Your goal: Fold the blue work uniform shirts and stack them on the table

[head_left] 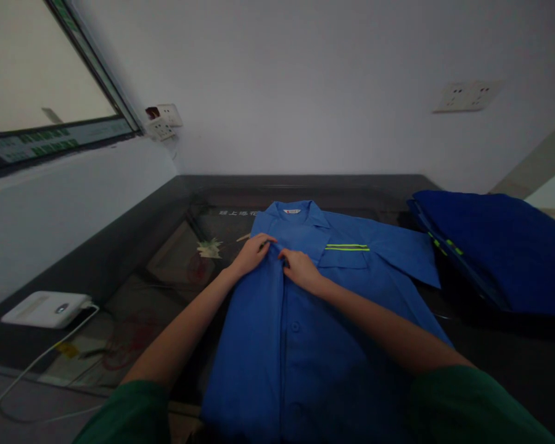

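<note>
Though blue shirt (pixel 337 351) lay flat, lower buttons (pixel 295 327) sat undone; your left hand (pixel 254 251), right hand (pixel 300 266) pinched placket (pixel 272 302), fingertips closed.

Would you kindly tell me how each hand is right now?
Left hand: closed, pinching the blue shirt.
Right hand: closed, also pinching the blue shirt.

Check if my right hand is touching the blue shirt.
Touching. The head view shows the right hand on the blue shirt, fingertips against its front opening.
</note>
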The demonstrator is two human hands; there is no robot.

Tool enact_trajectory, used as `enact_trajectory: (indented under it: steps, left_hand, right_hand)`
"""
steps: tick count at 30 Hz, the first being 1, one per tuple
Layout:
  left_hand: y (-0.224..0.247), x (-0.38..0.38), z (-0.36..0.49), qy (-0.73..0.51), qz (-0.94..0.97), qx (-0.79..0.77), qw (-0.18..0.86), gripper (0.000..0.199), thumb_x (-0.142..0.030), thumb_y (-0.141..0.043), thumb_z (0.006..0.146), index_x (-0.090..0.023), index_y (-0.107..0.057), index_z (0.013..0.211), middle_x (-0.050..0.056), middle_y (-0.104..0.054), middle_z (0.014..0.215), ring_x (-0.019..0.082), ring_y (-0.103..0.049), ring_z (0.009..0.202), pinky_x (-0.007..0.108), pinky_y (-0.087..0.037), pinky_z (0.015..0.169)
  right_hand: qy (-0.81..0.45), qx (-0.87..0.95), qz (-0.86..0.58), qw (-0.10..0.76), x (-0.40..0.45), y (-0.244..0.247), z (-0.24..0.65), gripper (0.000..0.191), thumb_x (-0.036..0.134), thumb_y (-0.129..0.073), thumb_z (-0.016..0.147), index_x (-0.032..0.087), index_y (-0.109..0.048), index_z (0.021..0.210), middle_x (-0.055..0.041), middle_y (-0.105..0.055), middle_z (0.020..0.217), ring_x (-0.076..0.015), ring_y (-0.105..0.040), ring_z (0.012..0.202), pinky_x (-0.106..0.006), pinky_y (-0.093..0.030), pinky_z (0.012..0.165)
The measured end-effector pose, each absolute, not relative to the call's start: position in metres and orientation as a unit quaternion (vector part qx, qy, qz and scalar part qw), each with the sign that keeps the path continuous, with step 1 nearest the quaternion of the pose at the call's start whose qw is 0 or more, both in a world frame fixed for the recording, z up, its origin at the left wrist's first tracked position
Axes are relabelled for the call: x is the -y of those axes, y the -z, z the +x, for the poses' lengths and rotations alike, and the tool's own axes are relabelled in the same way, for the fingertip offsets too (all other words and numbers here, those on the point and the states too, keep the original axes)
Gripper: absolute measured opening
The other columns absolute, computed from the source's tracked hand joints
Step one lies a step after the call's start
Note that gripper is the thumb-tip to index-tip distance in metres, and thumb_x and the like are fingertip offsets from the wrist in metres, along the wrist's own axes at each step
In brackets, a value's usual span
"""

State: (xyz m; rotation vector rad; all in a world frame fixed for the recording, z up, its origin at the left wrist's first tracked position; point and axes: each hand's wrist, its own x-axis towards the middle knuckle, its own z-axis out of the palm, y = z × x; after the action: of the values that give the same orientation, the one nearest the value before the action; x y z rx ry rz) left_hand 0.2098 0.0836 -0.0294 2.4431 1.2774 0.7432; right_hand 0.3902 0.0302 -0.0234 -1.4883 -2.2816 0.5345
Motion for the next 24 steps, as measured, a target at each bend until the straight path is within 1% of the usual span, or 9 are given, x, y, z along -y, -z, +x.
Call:
enact_trajectory:
  steps: [2,4,6,9,12,16,21,24]
  left_hand:
    - [0.031,-0.084,0.207,-0.245,0.849,-0.442,0.153,0.032,-0.016,-0.039,0.091,-0.02,-0.064,0.11,0.006,-0.066,0.113,0.016,-0.058,0.112,0.032,-0.042,0.103]
    - [0.036,-0.085,0.207,-0.22,0.851,-0.453,0.151,0.034,-0.017,-0.039,0.091,-0.02,-0.064,0.114,0.006,-0.064,0.12,0.017,-0.056,0.117,0.034,-0.04,0.106]
    - [0.041,-0.087,0.208,-0.185,0.857,-0.457,0.149,0.037,-0.019,-0.035,0.093,-0.02,-0.061,0.12,0.006,-0.059,0.131,0.016,-0.05,0.125,0.035,-0.036,0.11]
    - [0.044,-0.087,0.21,-0.139,0.869,-0.454,0.14,0.043,-0.024,-0.03,0.096,-0.019,-0.053,0.132,0.005,-0.048,0.144,0.014,-0.038,0.136,0.034,-0.028,0.114]
    - [0.043,-0.084,0.21,-0.116,0.875,-0.451,0.129,0.047,-0.029,-0.026,0.097,-0.018,-0.046,0.139,0.005,-0.04,0.149,0.013,-0.03,0.14,0.031,-0.022,0.116]
    - [0.041,-0.084,0.209,-0.121,0.873,-0.45,0.144,0.048,-0.032,-0.025,0.098,-0.019,-0.046,0.139,0.005,-0.038,0.15,0.013,-0.03,0.14,0.031,-0.022,0.116]
    - [0.045,-0.087,0.208,-0.137,0.875,-0.434,0.162,0.048,-0.034,-0.025,0.098,-0.017,-0.048,0.137,0.007,-0.04,0.149,0.016,-0.032,0.139,0.036,-0.023,0.116]
    - [0.045,-0.087,0.206,-0.169,0.871,-0.428,0.172,0.045,-0.033,-0.03,0.097,-0.017,-0.05,0.135,0.009,-0.043,0.147,0.019,-0.036,0.138,0.04,-0.026,0.115]
  right_hand:
    - [-0.162,0.819,-0.521,0.178,-0.03,0.022,0.387,0.032,0.003,-0.05,0.079,0.017,-0.062,0.106,-0.0076,-0.068,0.105,-0.0189,-0.062,0.097,-0.026,-0.041,0.081]
    - [-0.15,0.823,-0.518,0.18,-0.031,0.021,0.385,0.027,0.006,-0.049,0.081,0.017,-0.062,0.102,-0.0081,-0.068,0.105,-0.0192,-0.061,0.099,-0.027,-0.041,0.083]
    - [-0.149,0.821,-0.523,0.176,-0.03,0.019,0.384,0.021,0.011,-0.051,0.083,0.017,-0.062,0.1,-0.0079,-0.069,0.1,-0.0193,-0.062,0.094,-0.027,-0.042,0.08]
    - [-0.162,0.808,-0.545,0.156,-0.027,0.018,0.384,0.016,0.018,-0.053,0.085,0.018,-0.062,0.099,-0.0063,-0.07,0.091,-0.0194,-0.064,0.085,-0.026,-0.041,0.072]
    - [-0.173,0.799,-0.563,0.121,-0.025,0.017,0.383,0.017,0.023,-0.051,0.088,0.019,-0.061,0.102,-0.0069,-0.07,0.093,-0.0208,-0.066,0.085,-0.026,-0.041,0.068]
    - [-0.184,0.802,-0.563,0.071,-0.027,0.013,0.379,0.023,0.025,-0.046,0.091,0.017,-0.062,0.105,-0.0112,-0.07,0.103,-0.0236,-0.066,0.092,-0.028,-0.043,0.072]
    - [-0.203,0.814,-0.542,0.052,-0.032,0.007,0.38,0.025,0.023,-0.043,0.091,0.015,-0.065,0.101,-0.0118,-0.07,0.105,-0.0227,-0.066,0.095,-0.028,-0.044,0.075]
    - [-0.202,0.817,-0.538,0.044,-0.028,0.003,0.385,0.024,0.025,-0.047,0.089,0.015,-0.066,0.1,-0.0117,-0.07,0.105,-0.0235,-0.065,0.095,-0.028,-0.044,0.074]
